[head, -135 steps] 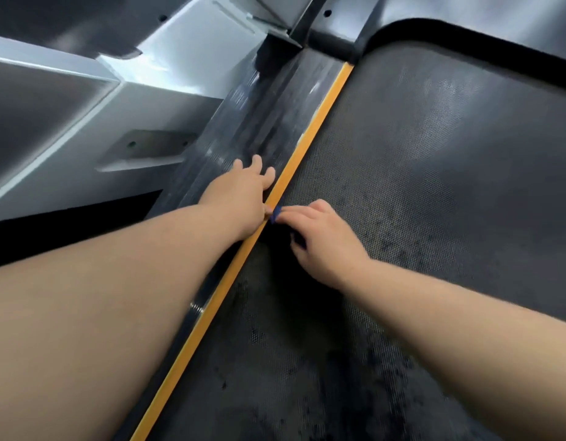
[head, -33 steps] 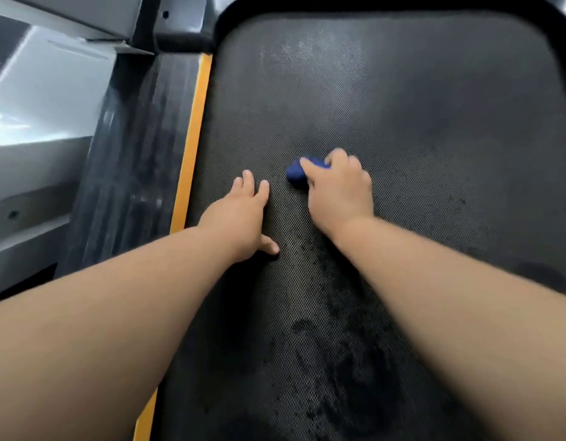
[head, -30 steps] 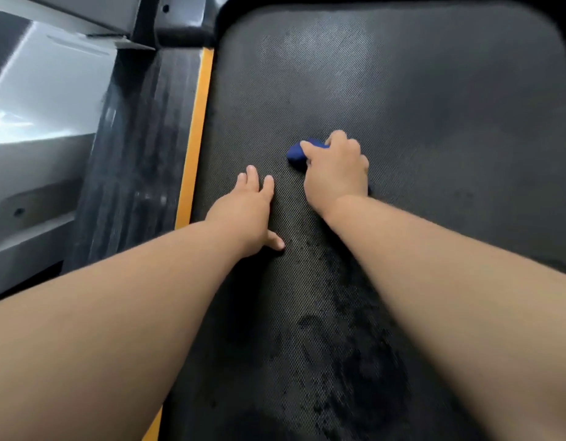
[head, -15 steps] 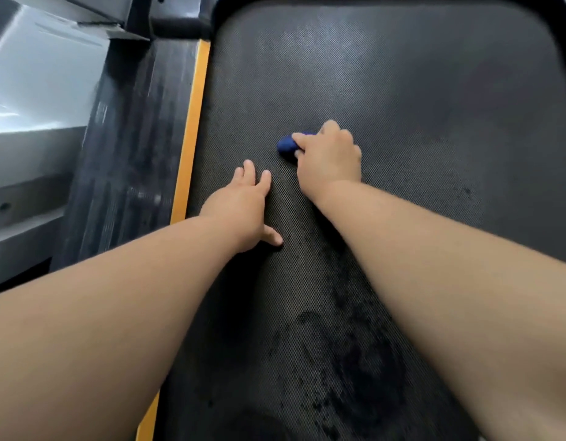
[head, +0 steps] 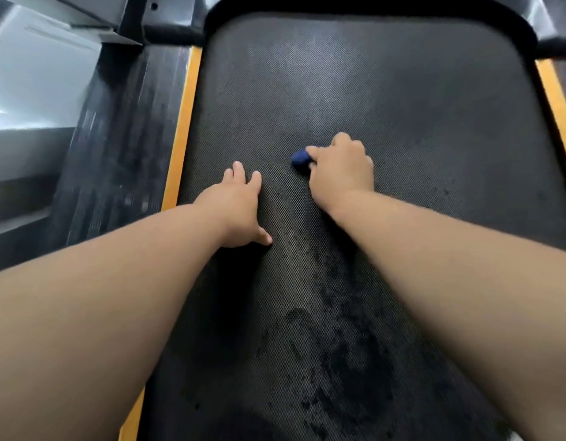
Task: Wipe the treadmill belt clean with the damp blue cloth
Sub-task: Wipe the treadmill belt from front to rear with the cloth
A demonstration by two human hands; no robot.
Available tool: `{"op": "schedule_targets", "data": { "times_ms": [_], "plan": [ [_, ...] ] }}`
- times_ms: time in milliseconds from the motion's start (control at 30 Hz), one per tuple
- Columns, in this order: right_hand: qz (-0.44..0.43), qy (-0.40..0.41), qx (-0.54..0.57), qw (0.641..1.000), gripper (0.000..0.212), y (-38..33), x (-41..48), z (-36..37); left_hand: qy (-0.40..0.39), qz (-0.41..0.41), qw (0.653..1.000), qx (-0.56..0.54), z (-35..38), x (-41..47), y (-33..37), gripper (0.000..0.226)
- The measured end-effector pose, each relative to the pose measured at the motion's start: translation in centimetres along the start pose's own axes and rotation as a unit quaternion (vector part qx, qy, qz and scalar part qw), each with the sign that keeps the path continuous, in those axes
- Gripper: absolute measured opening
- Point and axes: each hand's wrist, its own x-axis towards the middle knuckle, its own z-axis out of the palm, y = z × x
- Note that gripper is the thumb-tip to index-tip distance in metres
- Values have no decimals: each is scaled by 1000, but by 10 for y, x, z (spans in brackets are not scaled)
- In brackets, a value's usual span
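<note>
The left hand (head: 235, 208) left the dark side rail (head: 116, 138) and came to lie flat on the belt (head: 370, 90), inside the orange stripe (head: 179, 138). The right hand (head: 340, 173), gripping the blue cloth (head: 300, 159), moved from beside that stripe out to the belt's middle, apart from the left hand.

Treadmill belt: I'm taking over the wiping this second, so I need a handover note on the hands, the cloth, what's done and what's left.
Left hand: open, flat on the treadmill belt, left of its middle.
Right hand: grips the bunched blue cloth, pressed on the belt's middle.
Done: dark smears that look wet on the near part suggest it has been wiped.
Left: the far part and the right side look dry and grey, likely not yet wiped.
</note>
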Motion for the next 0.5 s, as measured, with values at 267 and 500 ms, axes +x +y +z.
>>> {"op": "schedule_targets", "data": {
  "times_ms": [267, 500],
  "plan": [
    [-99, 15, 30, 995, 29, 57, -106, -5, 13, -11, 1000, -22, -5, 0, 22, 119],
    [74, -15, 32, 997, 30, 36, 3, -15, -28, -53, 998, 1, -16, 15, 44, 128]
  ]
}}
